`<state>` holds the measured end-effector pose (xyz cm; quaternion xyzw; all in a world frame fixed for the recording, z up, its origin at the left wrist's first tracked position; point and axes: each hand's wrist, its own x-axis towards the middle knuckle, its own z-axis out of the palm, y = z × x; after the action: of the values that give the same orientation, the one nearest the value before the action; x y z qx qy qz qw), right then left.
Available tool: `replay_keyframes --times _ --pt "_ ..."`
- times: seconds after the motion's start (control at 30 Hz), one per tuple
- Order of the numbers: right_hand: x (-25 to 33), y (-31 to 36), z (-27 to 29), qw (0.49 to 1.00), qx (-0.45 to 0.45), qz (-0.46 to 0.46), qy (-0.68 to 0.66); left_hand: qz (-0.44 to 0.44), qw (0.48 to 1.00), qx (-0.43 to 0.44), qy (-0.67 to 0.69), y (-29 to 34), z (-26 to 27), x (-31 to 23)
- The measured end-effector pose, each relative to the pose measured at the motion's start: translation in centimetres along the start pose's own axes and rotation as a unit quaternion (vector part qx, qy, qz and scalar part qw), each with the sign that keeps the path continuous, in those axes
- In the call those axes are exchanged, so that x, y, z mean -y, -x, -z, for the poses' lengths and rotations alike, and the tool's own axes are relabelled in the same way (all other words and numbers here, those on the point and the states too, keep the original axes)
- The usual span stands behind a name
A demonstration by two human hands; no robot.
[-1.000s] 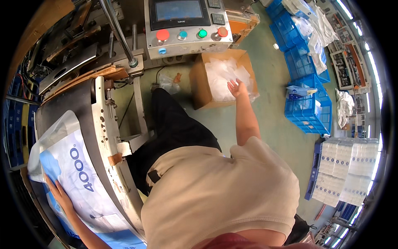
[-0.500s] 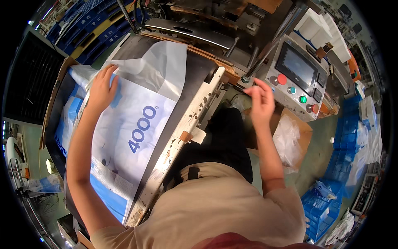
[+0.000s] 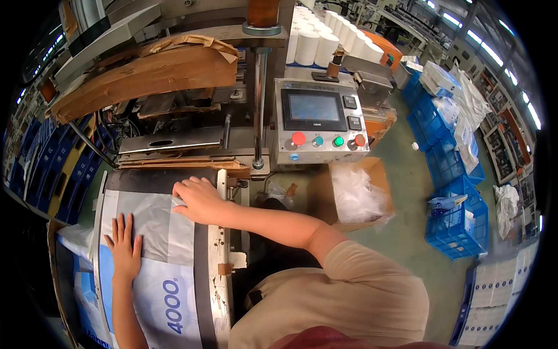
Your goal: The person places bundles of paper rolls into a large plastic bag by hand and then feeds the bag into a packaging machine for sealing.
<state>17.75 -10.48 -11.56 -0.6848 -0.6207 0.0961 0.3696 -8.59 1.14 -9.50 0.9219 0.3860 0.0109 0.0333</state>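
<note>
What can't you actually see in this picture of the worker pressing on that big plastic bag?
- Head view: bag, lower end cut off by the picture's edge.
- Fingertips of the right hand: curled at the bag's edge, grip unclear.
- Under the left hand: hidden by the palm.
- Control panel screen: too small to read.

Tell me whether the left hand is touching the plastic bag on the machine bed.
Touching. The head view shows the left hand lying flat, fingers spread, pressed on the grey and white plastic bag, with no gap visible under the palm.
</note>
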Motion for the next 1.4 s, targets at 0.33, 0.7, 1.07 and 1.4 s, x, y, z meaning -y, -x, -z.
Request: replay_keyframes --times 0.33,0.7,1.07,1.4 --pt "0.4 -0.3 -0.3 0.989 -0.041 0.119 -0.074 -0.106 0.99 -0.049 0.083 -4.6 1.6 -3.8" --pt "0.1 0.3 2.5 0.989 -0.015 0.139 0.05 -0.229 0.957 -0.018 0.174 -8.6 4.7 -5.6" --pt "0.8 0.3 4.8 0.969 -0.068 0.195 -0.132 -0.253 0.947 0.04 0.194 -10.8 7.9 -5.4" --pt "-2.5 -0.6 6.7 0.916 0.007 0.189 -0.353 -0.09 0.989 0.111 0.031 -13.4 11.5 0.7"
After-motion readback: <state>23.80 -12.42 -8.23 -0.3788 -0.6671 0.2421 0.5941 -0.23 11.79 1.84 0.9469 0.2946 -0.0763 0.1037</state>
